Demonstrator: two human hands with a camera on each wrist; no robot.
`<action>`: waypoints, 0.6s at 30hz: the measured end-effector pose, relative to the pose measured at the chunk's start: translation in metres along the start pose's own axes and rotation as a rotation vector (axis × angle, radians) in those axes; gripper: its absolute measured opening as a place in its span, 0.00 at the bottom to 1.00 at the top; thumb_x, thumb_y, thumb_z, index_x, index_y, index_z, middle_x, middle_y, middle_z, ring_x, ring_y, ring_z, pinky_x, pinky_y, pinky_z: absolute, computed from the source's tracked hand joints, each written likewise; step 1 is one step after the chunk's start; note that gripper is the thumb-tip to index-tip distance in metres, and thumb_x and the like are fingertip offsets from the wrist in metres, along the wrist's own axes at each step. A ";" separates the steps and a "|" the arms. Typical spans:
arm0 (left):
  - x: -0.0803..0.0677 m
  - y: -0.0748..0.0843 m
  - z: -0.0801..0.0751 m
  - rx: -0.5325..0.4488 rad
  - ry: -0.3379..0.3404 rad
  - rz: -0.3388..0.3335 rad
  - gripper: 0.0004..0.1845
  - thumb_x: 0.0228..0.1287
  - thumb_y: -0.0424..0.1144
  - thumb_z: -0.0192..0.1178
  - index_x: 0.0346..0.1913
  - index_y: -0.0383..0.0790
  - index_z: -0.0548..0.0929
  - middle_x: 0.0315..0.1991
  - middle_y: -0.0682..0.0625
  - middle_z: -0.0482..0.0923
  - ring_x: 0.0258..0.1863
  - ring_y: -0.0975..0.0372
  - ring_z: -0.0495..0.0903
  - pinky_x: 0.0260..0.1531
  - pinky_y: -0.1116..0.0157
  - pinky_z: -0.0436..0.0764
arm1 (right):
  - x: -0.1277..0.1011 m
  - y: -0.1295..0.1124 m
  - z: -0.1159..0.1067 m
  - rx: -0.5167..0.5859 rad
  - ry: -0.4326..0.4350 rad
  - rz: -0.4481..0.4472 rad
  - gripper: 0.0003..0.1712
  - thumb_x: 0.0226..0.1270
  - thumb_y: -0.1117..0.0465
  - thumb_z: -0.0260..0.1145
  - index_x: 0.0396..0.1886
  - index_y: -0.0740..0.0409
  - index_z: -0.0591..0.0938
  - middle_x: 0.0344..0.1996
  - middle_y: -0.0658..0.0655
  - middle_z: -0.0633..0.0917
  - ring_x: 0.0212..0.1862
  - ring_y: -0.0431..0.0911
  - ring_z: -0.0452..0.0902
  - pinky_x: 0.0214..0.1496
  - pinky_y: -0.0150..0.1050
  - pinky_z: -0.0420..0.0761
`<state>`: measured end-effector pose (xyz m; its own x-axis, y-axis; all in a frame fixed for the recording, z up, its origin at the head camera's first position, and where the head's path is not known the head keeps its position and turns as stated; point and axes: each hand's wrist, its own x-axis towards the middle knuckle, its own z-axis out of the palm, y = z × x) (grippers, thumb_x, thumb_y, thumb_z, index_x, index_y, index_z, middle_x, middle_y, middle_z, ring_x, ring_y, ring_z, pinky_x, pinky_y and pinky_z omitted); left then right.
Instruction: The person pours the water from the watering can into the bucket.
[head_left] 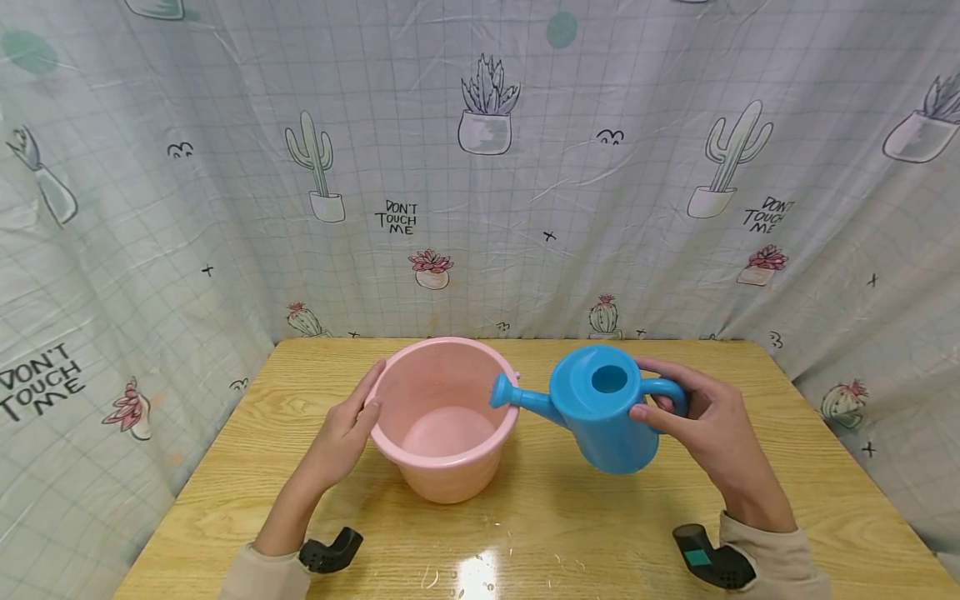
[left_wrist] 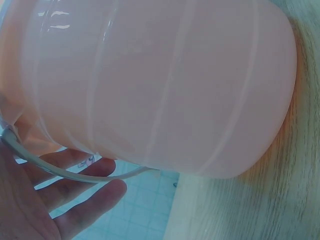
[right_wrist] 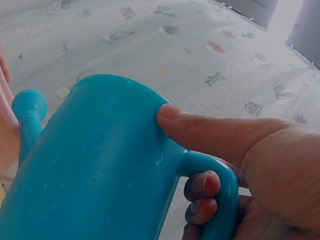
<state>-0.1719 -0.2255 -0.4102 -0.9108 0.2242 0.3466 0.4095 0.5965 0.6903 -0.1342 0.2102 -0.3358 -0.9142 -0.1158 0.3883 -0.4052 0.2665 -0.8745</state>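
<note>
As a person's two hands reach forward over a light wood-grain table (head_left: 600,533), the left hand (head_left: 339,440) rests against the left rim of a pink plastic bucket (head_left: 450,479), its fingers released and fairly straight, passing behind the bucket's thin, pale handle (left_wrist: 65,173). The bucket stands a little left of the table's centre, its mouth facing up, its far rim appearing level with the table's back edge. The right hand (head_left: 712,421) grasps a blue plastic watering can (head_left: 611,433), fingers curled through the loop handle, thumb pressed against the can near its top. The can is to the bucket's right, toward the table's right edge; its spout points left, the flared tip crossing the bucket's right rim in the head view. Water droplets dot its side. Behind the back edge hangs a pale gridded curtain (head_left: 600,192) printed with potted cacti and "DON'T TOUCH ME."
</note>
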 end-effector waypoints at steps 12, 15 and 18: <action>0.000 0.000 0.000 -0.002 -0.004 0.000 0.27 0.79 0.41 0.39 0.77 0.47 0.53 0.72 0.41 0.62 0.61 0.52 0.75 0.54 0.60 0.78 | 0.000 -0.001 0.000 -0.054 0.006 -0.005 0.30 0.58 0.73 0.69 0.63 0.64 0.75 0.30 0.50 0.75 0.31 0.38 0.70 0.32 0.31 0.71; 0.000 -0.001 0.000 -0.004 -0.005 -0.001 0.28 0.79 0.41 0.39 0.77 0.48 0.52 0.72 0.40 0.63 0.58 0.53 0.76 0.52 0.61 0.78 | 0.000 -0.001 0.000 -0.061 0.007 -0.007 0.30 0.58 0.73 0.69 0.63 0.64 0.75 0.29 0.50 0.75 0.31 0.38 0.70 0.32 0.31 0.71; 0.000 -0.001 0.000 -0.003 -0.004 -0.001 0.28 0.79 0.41 0.40 0.77 0.51 0.52 0.72 0.40 0.63 0.56 0.54 0.77 0.51 0.61 0.78 | 0.000 -0.001 0.000 -0.067 0.008 -0.008 0.30 0.58 0.73 0.69 0.63 0.64 0.75 0.29 0.48 0.75 0.31 0.38 0.70 0.32 0.31 0.71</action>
<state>-0.1723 -0.2260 -0.4103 -0.9113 0.2267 0.3437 0.4090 0.5946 0.6922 -0.1338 0.2096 -0.3350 -0.9108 -0.1105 0.3977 -0.4111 0.3288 -0.8502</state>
